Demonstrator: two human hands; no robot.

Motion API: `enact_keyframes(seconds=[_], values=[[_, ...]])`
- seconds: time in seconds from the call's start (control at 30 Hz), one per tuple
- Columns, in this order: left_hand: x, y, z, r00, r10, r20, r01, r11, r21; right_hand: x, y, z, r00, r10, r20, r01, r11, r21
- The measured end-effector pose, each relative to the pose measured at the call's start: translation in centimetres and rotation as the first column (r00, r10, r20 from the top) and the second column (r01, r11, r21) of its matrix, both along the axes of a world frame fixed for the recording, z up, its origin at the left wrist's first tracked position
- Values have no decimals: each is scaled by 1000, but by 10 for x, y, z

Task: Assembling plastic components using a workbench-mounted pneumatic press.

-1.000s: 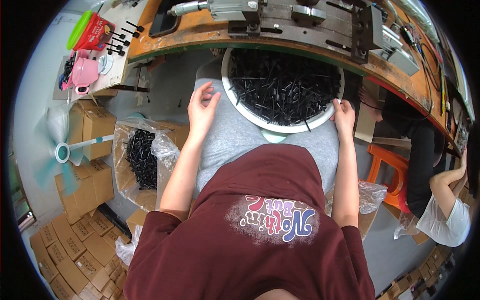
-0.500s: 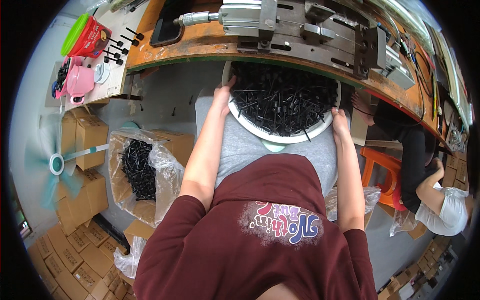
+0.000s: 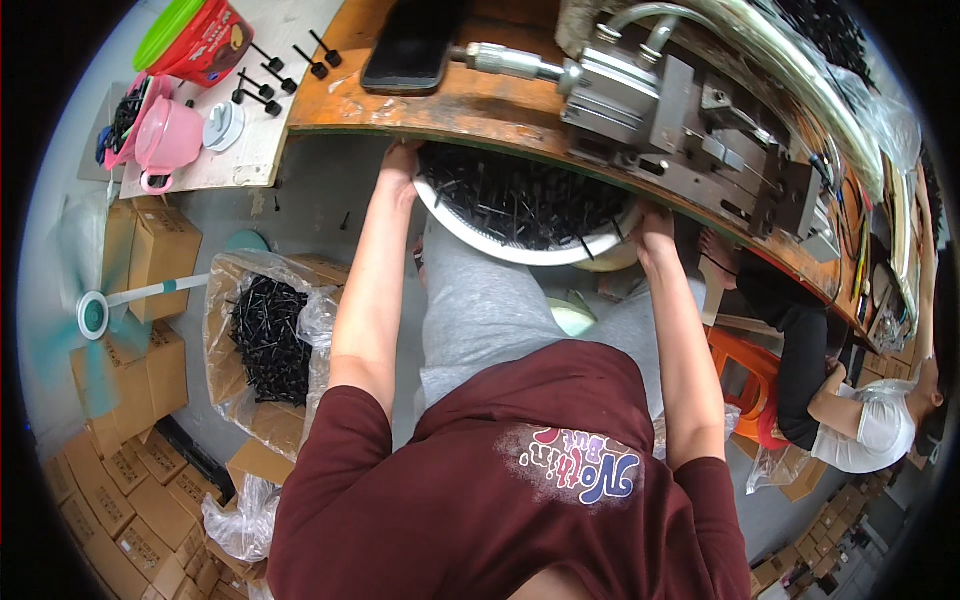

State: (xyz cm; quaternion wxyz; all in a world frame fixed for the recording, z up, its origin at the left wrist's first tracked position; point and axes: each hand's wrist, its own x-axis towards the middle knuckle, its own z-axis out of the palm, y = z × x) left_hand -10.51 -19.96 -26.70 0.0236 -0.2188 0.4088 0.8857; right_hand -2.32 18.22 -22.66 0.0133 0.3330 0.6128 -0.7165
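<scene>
A round white basket (image 3: 505, 250) is heaped with small black plastic parts with thin stems (image 3: 530, 205). It sits partly under the front edge of the workbench, above my knees. My left hand (image 3: 402, 165) grips its rim on the left, and my right hand (image 3: 655, 228) grips the rim on the right. The bench hides the basket's far side and some of my fingertips. On the bench above it stands a metal clamping fixture with a cylinder (image 3: 625, 90).
The wooden bench edge (image 3: 480, 135) runs across in front of me. A phone (image 3: 408, 50) lies on it. At left are a red tub (image 3: 205, 45), a pink container (image 3: 168, 135), a fan (image 3: 92, 315) and a lined carton of black parts (image 3: 268, 340). Another person (image 3: 860, 420) sits at right.
Both hands have carried the basket forward and slightly left, further under the bench. My knees now show apart below it. The view has shifted toward the bench.
</scene>
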Motion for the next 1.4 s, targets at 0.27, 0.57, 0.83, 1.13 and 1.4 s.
enact_keyframes(seconds=[0.27, 0.57, 0.83, 1.13, 1.4], values=[[30, -144, -2, 996, 8, -91, 2, 994, 106, -65, -99, -40, 966, 259, 21, -256, 963, -81], [205, -207, 20, 915, 399, 64, -392, 915, -97, -30, -234, -29, 795, 600, 86, -578, 793, -192], [345, -188, 51, 806, 587, 70, -576, 807, -134, 39, -250, -2, 611, 792, 18, -767, 597, -235], [437, -160, 175, 738, 671, 75, -648, 735, -199, 91, -236, 119, 329, 939, -99, -931, 305, -202], [504, -192, 263, 774, 603, -191, -529, 450, -719, 108, -206, 199, 404, 777, -483, -897, 232, -377]])
